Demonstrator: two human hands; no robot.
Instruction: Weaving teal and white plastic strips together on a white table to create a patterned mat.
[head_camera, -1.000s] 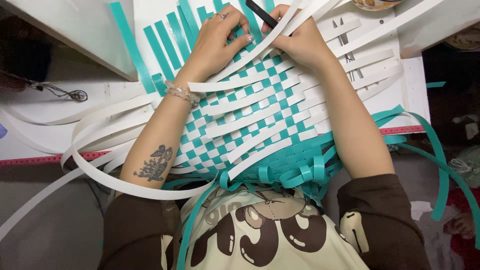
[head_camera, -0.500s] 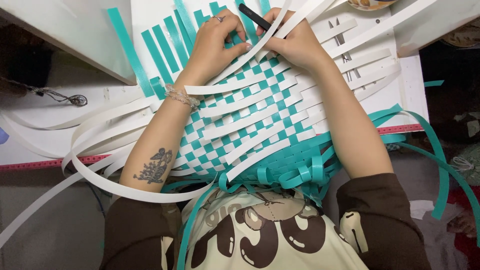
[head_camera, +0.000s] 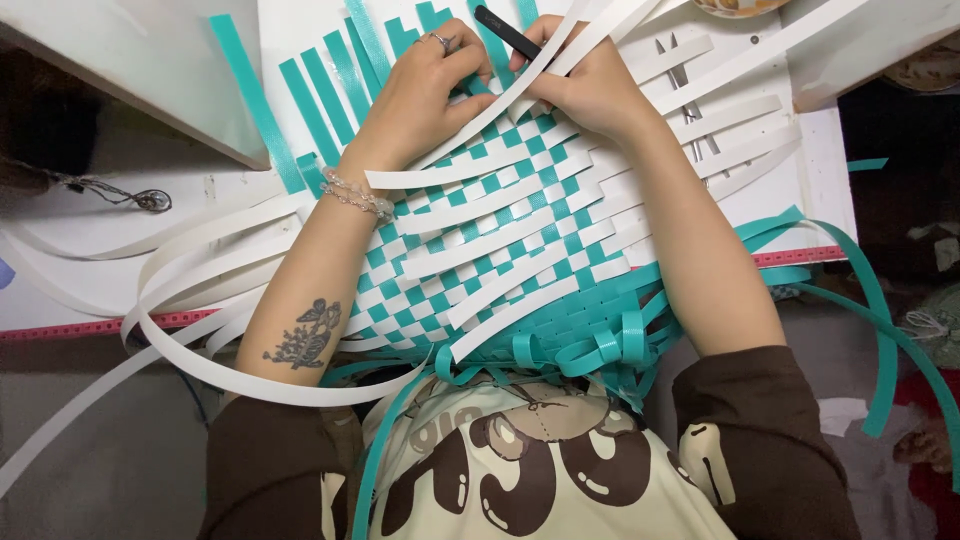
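My left hand (head_camera: 425, 95) presses fingers flat on the teal-and-white woven mat (head_camera: 490, 250) at the frame's centre, while my right hand (head_camera: 590, 85) curls closed around a white strip (head_camera: 520, 85) and a slim black tool (head_camera: 508, 35) at upper centre. The strips look light, springy and slick, best pinched near the weave's edge. No packages or labels show; a red-edged tabletop (head_camera: 830, 190) lies beneath.

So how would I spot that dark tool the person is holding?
Start at the teal-and-white woven mat on the white table. At its far edge, the right hand grips a slim black stick. It is the only dark, rigid piece among flat teal and white strips.
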